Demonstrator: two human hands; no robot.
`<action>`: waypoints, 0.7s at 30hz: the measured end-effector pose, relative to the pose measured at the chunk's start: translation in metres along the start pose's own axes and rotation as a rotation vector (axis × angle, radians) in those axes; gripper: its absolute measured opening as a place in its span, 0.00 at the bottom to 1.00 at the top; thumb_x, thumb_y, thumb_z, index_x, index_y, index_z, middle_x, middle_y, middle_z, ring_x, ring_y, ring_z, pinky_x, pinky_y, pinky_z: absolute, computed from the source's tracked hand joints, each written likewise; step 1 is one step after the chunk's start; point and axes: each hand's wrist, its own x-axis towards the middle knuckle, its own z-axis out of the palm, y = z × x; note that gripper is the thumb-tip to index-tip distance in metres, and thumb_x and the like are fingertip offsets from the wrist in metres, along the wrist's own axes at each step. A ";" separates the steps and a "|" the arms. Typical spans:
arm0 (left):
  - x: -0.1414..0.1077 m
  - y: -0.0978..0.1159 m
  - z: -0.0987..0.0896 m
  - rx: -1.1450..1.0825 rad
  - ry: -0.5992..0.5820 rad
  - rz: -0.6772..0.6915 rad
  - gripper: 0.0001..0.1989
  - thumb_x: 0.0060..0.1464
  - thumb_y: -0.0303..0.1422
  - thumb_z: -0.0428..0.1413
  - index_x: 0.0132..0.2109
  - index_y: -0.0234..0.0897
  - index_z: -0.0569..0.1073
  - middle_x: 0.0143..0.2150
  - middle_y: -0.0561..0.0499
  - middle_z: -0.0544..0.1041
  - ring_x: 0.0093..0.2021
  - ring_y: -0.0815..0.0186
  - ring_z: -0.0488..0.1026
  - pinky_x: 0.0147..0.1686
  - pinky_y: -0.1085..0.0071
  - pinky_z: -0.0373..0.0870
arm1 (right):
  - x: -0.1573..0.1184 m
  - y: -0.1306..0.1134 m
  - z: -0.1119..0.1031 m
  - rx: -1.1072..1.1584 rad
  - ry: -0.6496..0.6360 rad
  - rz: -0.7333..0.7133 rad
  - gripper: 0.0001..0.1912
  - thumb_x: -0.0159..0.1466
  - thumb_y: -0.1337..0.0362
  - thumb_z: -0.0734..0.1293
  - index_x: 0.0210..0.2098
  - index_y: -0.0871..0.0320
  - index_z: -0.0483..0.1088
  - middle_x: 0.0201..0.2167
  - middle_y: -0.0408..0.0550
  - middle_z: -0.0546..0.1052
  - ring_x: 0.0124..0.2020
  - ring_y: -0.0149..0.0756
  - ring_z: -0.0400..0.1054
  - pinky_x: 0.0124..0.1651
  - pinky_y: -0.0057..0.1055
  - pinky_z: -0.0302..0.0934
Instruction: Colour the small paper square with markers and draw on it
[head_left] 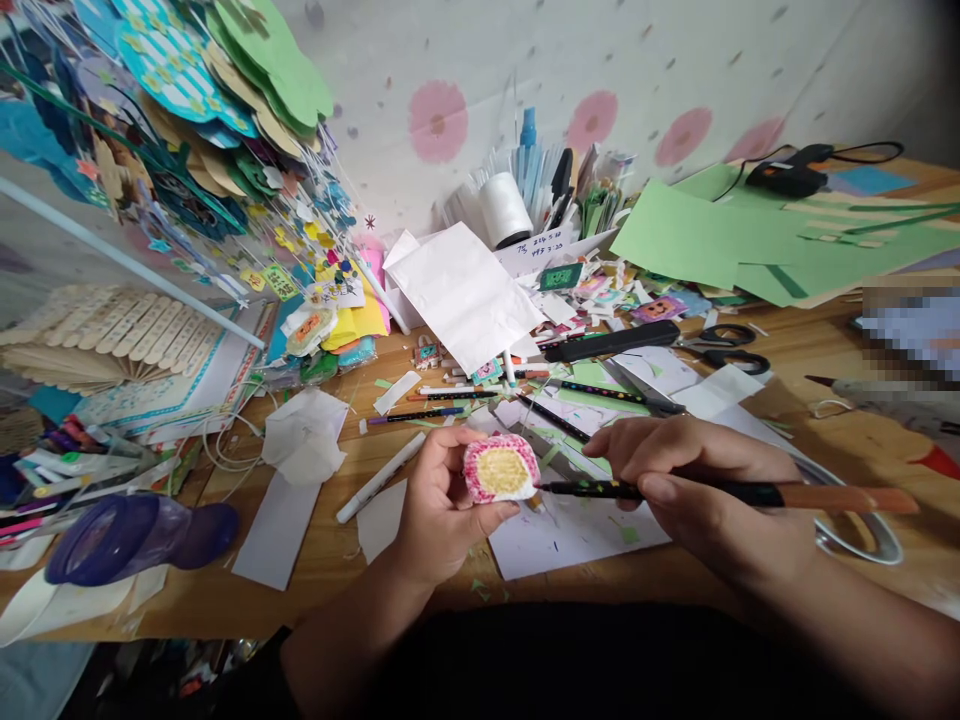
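Pink-rimmed piece (504,472) is above the desk (334,550), pinched between thumb and fingers of the left hand (439,510). Right hand (720,530) pinches a black marker (596,490), tip by the piece's edge; contact unconfirmed. Braced wrists and light pressure should keep marks even.

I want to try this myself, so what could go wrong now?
The pen in the right hand points right at the pink piece, so a slip might leave a stray mark. The left hand is close too, so it could get marked. Scissors lie beyond the right hand, so reaching there might mean a nick.
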 end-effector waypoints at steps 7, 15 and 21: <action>0.001 0.002 0.001 -0.024 -0.004 0.026 0.25 0.37 0.23 0.68 0.44 0.43 0.70 0.35 0.56 0.76 0.33 0.71 0.74 0.32 0.79 0.71 | 0.002 -0.004 0.001 -0.014 -0.038 -0.008 0.05 0.61 0.66 0.67 0.29 0.53 0.73 0.20 0.42 0.73 0.25 0.35 0.69 0.41 0.42 0.68; 0.001 0.003 0.001 -0.043 -0.030 0.053 0.25 0.38 0.21 0.67 0.44 0.43 0.71 0.36 0.57 0.76 0.34 0.73 0.74 0.34 0.81 0.71 | 0.003 -0.005 0.003 -0.037 -0.012 -0.002 0.05 0.61 0.64 0.68 0.29 0.53 0.74 0.20 0.42 0.74 0.26 0.35 0.70 0.41 0.41 0.68; 0.001 0.003 0.001 0.023 -0.008 0.047 0.25 0.37 0.25 0.68 0.43 0.40 0.69 0.36 0.53 0.76 0.34 0.68 0.74 0.33 0.76 0.73 | 0.000 -0.001 0.001 -0.042 0.009 0.018 0.04 0.62 0.65 0.67 0.31 0.52 0.74 0.22 0.43 0.74 0.28 0.36 0.70 0.41 0.40 0.68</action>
